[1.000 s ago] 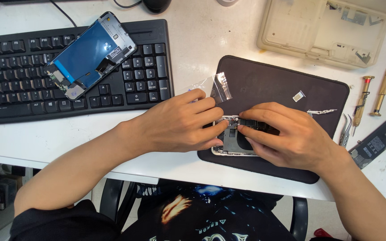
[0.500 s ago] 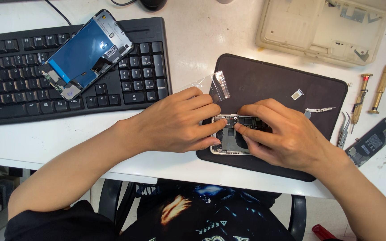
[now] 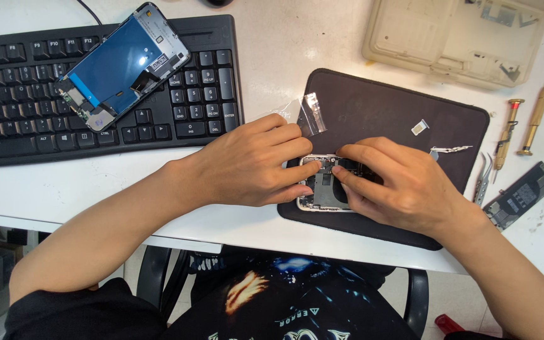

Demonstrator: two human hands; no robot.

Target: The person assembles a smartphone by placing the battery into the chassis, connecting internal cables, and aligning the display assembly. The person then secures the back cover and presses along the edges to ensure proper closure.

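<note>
An opened phone body lies on a dark work mat at the table's front edge. My left hand grips its left side, fingertips on the frame. Over its right part rests my right hand, with the fingertips pressing on the inner parts; most of the phone is hidden under both hands. A clear plastic film strip lies on the mat just above my left hand.
A detached phone screen lies face down on a black keyboard at the left. A beige parts box sits at the back right. Screwdrivers, tweezers, a dark flat component and a small chip lie to the right.
Both hands stay on the phone body; my right fingers have shifted slightly over its inner parts. The view has drifted a little.
</note>
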